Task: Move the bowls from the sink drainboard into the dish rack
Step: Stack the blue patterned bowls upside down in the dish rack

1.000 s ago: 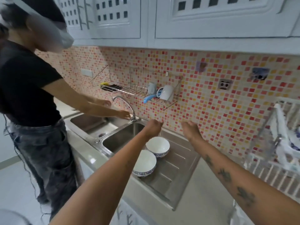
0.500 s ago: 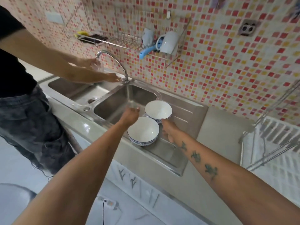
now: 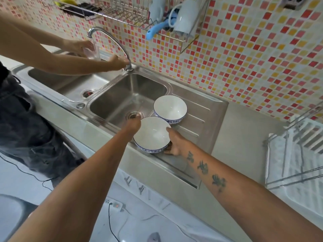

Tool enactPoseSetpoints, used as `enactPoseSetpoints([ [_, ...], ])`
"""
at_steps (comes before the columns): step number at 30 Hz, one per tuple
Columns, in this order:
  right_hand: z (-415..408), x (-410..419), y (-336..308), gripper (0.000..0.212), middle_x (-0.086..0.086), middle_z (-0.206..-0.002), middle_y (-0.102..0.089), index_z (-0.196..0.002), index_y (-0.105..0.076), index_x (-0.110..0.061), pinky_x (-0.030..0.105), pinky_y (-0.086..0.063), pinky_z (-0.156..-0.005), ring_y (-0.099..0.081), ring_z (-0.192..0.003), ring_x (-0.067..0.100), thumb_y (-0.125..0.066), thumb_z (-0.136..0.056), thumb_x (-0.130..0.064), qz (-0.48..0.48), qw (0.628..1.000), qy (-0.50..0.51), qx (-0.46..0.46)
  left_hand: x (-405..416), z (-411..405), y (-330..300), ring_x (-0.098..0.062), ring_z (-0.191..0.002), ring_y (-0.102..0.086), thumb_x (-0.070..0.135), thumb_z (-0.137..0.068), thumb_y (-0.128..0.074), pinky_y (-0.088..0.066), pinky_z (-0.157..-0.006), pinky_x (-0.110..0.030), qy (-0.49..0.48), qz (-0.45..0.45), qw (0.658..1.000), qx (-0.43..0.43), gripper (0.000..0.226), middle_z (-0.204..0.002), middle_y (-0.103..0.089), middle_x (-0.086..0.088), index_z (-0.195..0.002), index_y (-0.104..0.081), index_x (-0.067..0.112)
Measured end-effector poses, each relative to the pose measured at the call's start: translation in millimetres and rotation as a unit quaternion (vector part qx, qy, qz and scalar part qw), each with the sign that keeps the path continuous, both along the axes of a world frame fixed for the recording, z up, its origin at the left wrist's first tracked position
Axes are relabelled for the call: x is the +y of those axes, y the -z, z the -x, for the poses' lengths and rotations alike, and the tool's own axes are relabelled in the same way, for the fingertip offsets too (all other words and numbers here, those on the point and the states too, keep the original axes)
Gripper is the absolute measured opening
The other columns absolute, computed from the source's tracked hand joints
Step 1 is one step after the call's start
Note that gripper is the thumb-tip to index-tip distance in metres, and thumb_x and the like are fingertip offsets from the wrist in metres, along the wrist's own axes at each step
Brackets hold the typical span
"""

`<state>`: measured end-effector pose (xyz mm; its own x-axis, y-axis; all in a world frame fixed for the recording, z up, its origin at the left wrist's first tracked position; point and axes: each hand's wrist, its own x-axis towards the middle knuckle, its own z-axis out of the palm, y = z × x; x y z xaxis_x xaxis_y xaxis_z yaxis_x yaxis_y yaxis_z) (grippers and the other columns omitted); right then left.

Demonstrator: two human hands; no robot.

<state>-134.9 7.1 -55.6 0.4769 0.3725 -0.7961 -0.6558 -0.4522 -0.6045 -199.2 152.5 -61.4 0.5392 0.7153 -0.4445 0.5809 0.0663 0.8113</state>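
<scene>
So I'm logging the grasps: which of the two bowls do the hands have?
The near bowl, at the drainboard's front edge: the left hand and right hand clasp its sides. The far bowl, nearer the wall, is untouched.

Bright, even daylight; bowed, blurry edges

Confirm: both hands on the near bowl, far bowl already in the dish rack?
Not quite. The head view shows the far bowl on the drainboard, not in the dish rack. The left hand and right hand are on the near bowl.
</scene>
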Motion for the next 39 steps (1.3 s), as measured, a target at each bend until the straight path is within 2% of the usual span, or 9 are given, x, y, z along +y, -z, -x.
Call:
enactPoseSetpoints([
  [8, -1.8, 4.7, 2.7, 0.046, 0.012, -0.125, -0.053, -0.134, -0.043, -0.023, 0.055, -0.046, -0.085, -0.053, -0.107, 0.031, -0.039, -0.096, -0.049, -0.034, 0.997, 0.031, 0.054, 8.9, -7.1, 20.5, -0.032, -0.123, -0.055, 0.056, -0.089, -0.037, -0.044, -0.105, -0.047, -0.033, 0.081, 0.996, -0.007, 0.067, -0.139, -0.052, -0.015, -0.140, -0.044, 0.014],
  [11, -0.9, -0.9, -1.6, 0.045, 0.013, -0.120, -0.054, -0.127, -0.046, -0.022, 0.054, -0.043, -0.087, -0.053, -0.106, 0.032, -0.040, -0.094, -0.052, -0.043, 0.995, 0.045, 0.073, -10.3, -1.6, -3.5, -0.030, -0.110, -0.061, 0.054, -0.095, -0.035, -0.049, -0.094, -0.038, -0.043, 0.139, 0.989, -0.024, 0.050, -0.121, -0.060, -0.011, -0.123, -0.049, 0.015],
  [14, -1.8, -13.6, -15.0, 0.042, 0.013, -0.119, -0.055, -0.120, -0.047, -0.022, 0.052, -0.040, -0.089, -0.053, -0.108, 0.033, -0.037, -0.093, -0.053, -0.047, 0.995, 0.055, 0.075, -28.8, 0.6, -21.4, -0.034, -0.118, -0.058, 0.056, -0.095, -0.033, -0.047, -0.103, -0.044, -0.033, 0.143, 0.989, -0.015, 0.062, -0.132, -0.057, -0.016, -0.135, -0.045, 0.011],
  [21, -8.6, -73.3, -91.7, 0.057, 0.012, -0.139, -0.050, -0.137, -0.041, -0.024, 0.073, -0.020, -0.107, -0.044, -0.131, 0.045, -0.042, -0.089, -0.055, -0.086, 0.993, 0.077, 0.003, -71.1, -12.1, -87.3, -0.036, -0.124, -0.054, 0.067, -0.089, -0.028, -0.043, -0.105, -0.055, 0.070, 0.117, 0.988, -0.074, 0.076, -0.139, -0.054, -0.011, -0.140, -0.046, 0.013],
  [25, -2.3, -128.1, -169.1, 0.056, 0.013, -0.142, -0.049, -0.142, -0.035, -0.026, 0.070, -0.035, -0.098, -0.050, -0.125, 0.043, -0.045, -0.093, -0.051, -0.155, 0.976, 0.125, -0.082, -106.6, -23.0, -164.7, -0.037, -0.124, -0.054, 0.065, -0.092, -0.029, -0.041, -0.105, -0.055, 0.126, 0.103, 0.975, -0.151, 0.074, -0.139, -0.053, -0.013, -0.142, -0.044, 0.013],
  [28, 11.5, -173.6, -230.6, 0.056, 0.010, -0.136, -0.051, -0.139, -0.034, -0.029, 0.051, -0.054, -0.072, -0.058, -0.116, 0.037, -0.050, -0.090, -0.050, -0.198, 0.953, 0.146, -0.175, -152.6, -25.0, -237.4, -0.032, -0.108, -0.061, 0.053, -0.100, -0.024, -0.049, -0.089, -0.041, 0.167, 0.093, 0.955, -0.225, 0.057, -0.127, -0.061, -0.013, -0.130, -0.051, 0.014],
  [30, 19.6, -205.7, -266.4, 0.065, 0.007, -0.139, -0.048, -0.140, -0.032, -0.029, 0.053, -0.054, -0.082, -0.056, -0.118, 0.035, -0.052, -0.084, -0.054, -0.220, 0.928, 0.156, -0.258, -184.9, -17.8, -284.6, -0.019, -0.079, -0.065, 0.055, -0.100, -0.020, -0.050, -0.066, -0.031, 0.207, 0.069, 0.939, -0.267, 0.053, -0.098, -0.070, -0.007, -0.105, -0.058, 0.018],
  [33, 33.8, -255.4, -314.7, 0.080, 0.003, -0.144, -0.045, -0.145, -0.028, -0.032, 0.058, -0.051, -0.092, -0.053, -0.122, 0.032, -0.053, -0.075, -0.060, -0.236, 0.880, 0.177, -0.372, -230.1, -10.0, -340.4, -0.020, -0.086, -0.061, 0.061, -0.097, -0.012, -0.046, -0.076, -0.033, 0.270, 0.096, 0.904, -0.317, 0.062, -0.118, -0.064, -0.009, -0.120, -0.050, 0.018],
  [39, 49.3, -361.3, -371.6, 0.066, 0.003, -0.129, -0.059, -0.131, -0.046, -0.028, 0.041, -0.058, -0.071, -0.063, -0.109, 0.026, -0.051, -0.075, -0.061, -0.257, 0.785, 0.230, -0.515, -326.9, -17.4, -401.7, -0.027, -0.097, -0.064, 0.067, -0.093, -0.012, -0.051, -0.077, -0.042, 0.391, 0.152, 0.841, -0.340, 0.066, -0.117, -0.066, -0.006, -0.117, -0.059, 0.028],
])
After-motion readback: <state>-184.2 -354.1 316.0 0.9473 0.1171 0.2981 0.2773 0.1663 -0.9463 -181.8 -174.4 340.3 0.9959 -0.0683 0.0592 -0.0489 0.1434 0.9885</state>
